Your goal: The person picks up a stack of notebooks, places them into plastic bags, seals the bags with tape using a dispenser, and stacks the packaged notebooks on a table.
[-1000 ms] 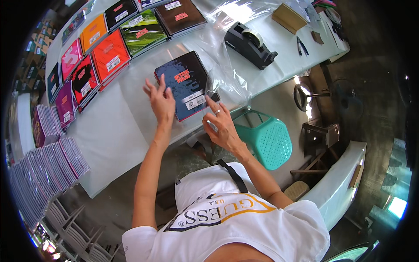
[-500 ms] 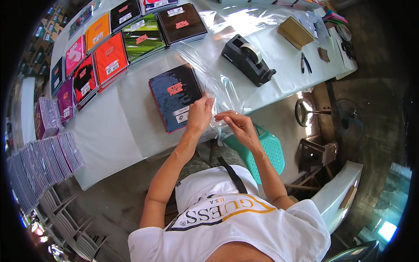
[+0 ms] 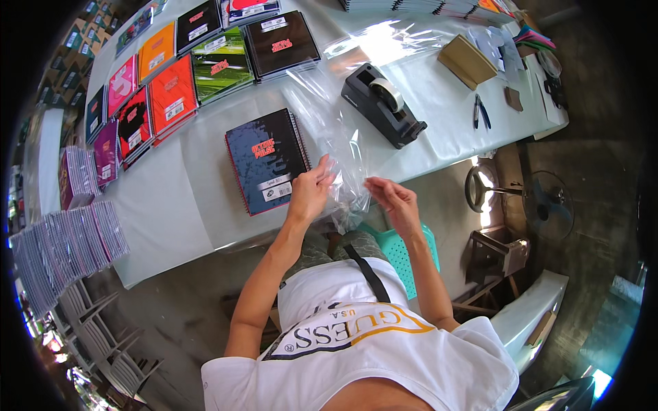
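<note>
A spiral-bound notebook (image 3: 267, 161) with a dark blue and black cover lies near the table's front edge. Just right of it a sheet of clear plastic film (image 3: 346, 164) is bunched and hangs slightly over the edge. My left hand (image 3: 310, 195), beside the notebook's lower right corner, has its fingertips closed on the film. A short distance to the right, my right hand (image 3: 397, 204) pinches the film's other side between thumb and fingers. The film stretches between both hands, wrinkled and shiny.
A black tape dispenser (image 3: 384, 106) stands beyond the film. Notebook stacks (image 3: 173, 96) in several colours fill the back left, with wrapped bundles (image 3: 68, 253) at the far left. Pliers (image 3: 481, 112) and a cardboard piece (image 3: 468, 61) lie at right. A green stool (image 3: 404, 264) is below the edge.
My right hand has moved right, away from my left hand, and the film now spreads between them. The whole view has shifted slightly; the notebook still lies beside my left hand.
</note>
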`<state>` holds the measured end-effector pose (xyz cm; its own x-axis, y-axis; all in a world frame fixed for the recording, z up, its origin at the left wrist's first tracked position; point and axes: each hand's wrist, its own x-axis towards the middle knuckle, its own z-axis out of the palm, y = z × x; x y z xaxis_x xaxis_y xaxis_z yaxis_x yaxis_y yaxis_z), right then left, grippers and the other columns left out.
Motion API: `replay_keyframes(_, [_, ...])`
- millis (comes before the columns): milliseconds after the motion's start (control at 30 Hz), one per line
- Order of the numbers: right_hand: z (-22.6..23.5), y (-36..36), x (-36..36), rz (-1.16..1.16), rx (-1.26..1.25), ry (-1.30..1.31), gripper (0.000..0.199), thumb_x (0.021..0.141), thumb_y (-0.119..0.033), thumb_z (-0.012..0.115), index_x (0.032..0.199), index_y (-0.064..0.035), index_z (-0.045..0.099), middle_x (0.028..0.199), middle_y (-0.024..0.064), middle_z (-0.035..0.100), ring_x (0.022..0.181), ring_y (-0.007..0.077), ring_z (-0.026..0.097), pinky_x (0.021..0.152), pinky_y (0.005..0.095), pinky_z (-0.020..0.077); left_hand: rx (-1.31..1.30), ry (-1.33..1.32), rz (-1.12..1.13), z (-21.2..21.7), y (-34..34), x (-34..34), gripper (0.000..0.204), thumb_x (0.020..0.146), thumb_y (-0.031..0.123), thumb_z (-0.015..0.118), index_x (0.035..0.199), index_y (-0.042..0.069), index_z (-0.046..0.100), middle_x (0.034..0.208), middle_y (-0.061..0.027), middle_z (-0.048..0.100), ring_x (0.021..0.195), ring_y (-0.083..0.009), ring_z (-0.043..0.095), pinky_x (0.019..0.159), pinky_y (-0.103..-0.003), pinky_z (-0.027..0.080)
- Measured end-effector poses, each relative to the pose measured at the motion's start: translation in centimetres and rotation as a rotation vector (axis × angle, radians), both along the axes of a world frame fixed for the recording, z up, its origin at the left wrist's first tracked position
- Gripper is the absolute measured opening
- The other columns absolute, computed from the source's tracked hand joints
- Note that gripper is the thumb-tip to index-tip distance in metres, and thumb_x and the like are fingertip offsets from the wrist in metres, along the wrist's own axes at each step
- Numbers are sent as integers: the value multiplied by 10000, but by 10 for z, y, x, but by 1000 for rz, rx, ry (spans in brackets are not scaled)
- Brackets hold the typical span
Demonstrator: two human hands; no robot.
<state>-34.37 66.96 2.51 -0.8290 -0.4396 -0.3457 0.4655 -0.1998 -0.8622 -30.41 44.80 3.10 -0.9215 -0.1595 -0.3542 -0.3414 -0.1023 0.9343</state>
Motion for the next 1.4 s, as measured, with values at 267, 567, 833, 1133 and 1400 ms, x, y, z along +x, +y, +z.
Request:
replay_keyframes(267, [0, -79, -17, 247, 619, 1021, 405, 711, 160, 530, 1068, -2, 633, 1180, 188, 590, 1098, 344, 566, 922, 391, 474, -661, -56, 19, 48, 3, 11, 417, 942, 83, 521, 1352, 14, 475, 1161, -155, 658, 752, -126, 666, 712, -273, 513])
replay_keyframes(567, [-56, -155, -172, 340, 749, 1007, 492, 743, 1, 693, 1216, 5, 555, 1274, 238, 525, 1174, 419, 508, 1005, 413, 428, -718, -166, 396, 15, -31, 71, 412, 934, 78, 530, 1344, 51, 507, 1285, -214, 566, 1088, -294, 627, 915, -368, 483])
replay_keyframes(833, [-43, -84, -131, 425, 1070, 1110, 368, 789, 19, 613, 1153, 4, 567, 1301, 186, 529, 1164, 392, 518, 951, 459, 446, -1129, -131, 612, -26, -35, 84, 745, 870, 131, 639, 1496, 110, 234, 1511, -213, 275, 1405, -391, 250, 1098, -526, 297])
replay_keyframes(1133, [-50, -286, -215, 936, 695, 1223, 463, 794, -379, 717, 1156, -108, 618, 1017, 108, 679, 982, 303, 617, 858, 419, 457, -885, 32, 543, -49, -54, 95, 641, 859, 144, 657, 1401, -15, 355, 1433, -201, 380, 1320, -435, 352, 1100, -463, 304])
replay_keyframes(1400, [-52, -306, -153, 753, 785, 1391, 459, 879, -508, 566, 874, -76, 723, 824, 133, 693, 853, 343, 659, 875, 449, 431, -926, -69, 552, -44, -53, 101, 620, 861, 185, 671, 1394, 26, 397, 1442, -143, 395, 1331, -436, 345, 1070, -502, 325])
